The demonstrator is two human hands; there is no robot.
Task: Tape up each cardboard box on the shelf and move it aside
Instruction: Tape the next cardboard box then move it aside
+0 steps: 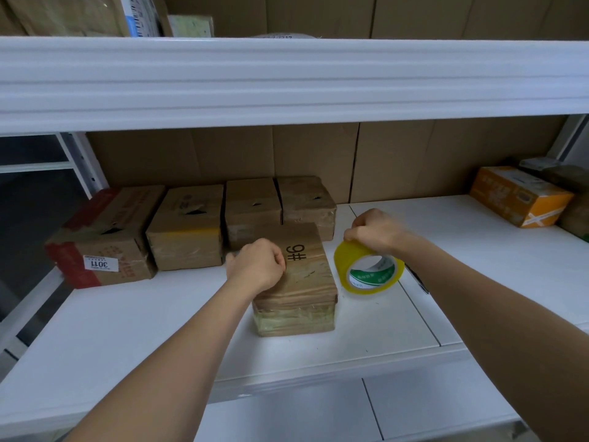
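A small cardboard box (302,282) marked "9#" stands on the white shelf (143,314), wrapped in clear tape. My left hand (258,266) lies on the box's top left, fingers curled; whether it pinches anything is unclear. My right hand (376,231) grips the top of a yellow tape roll (369,269) with a green and white core, which stands on edge just right of the box. Several taped cardboard boxes (185,228) line up behind it along the back left.
An orange printed box (519,196) and darker parcels sit at the far right. Cardboard sheets (414,161) line the back wall. The upper shelf's white beam (287,81) hangs low overhead. A small dark object (417,279) lies under my right forearm.
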